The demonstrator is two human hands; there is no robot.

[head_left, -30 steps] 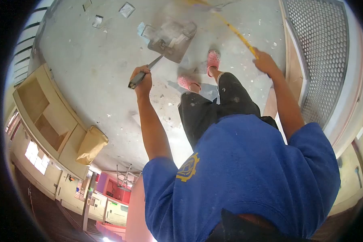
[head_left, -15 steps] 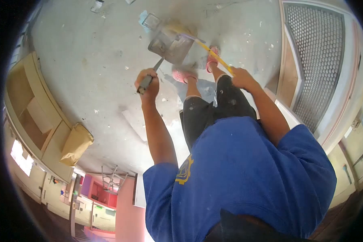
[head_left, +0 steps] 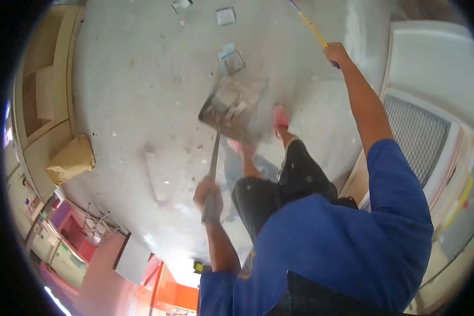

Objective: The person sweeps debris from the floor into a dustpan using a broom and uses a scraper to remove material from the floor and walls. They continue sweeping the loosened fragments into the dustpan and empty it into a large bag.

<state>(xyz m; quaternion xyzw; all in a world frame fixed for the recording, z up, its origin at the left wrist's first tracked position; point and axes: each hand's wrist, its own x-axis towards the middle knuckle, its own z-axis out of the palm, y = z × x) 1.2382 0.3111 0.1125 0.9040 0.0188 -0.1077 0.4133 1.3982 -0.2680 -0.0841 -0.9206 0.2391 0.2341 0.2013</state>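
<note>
My left hand [head_left: 208, 196] is wrapped round the grey handle of a long-handled dustpan [head_left: 231, 108]. The pan lies low over the floor in front of my feet, with several pale scraps of debris in it. Out to the right, my right hand [head_left: 336, 54] grips a yellow broom handle [head_left: 315, 30] that slants up and left; its far end runs out of the frame. Just beyond the pan, a clear square piece [head_left: 233, 62] lies on the floor beside a light blue scrap [head_left: 226, 51].
Another square piece [head_left: 226, 16] lies farther off. On the left stands an open wooden cabinet [head_left: 63, 68] with a brown paper bag [head_left: 73, 159] beside it. At the right is a white-framed mesh panel [head_left: 418, 137]. Small specks dot the floor.
My right hand has swung up and away from the pan with the broom. The dustpan and my left hand sit lower in view, and the view has shifted over the room.
</note>
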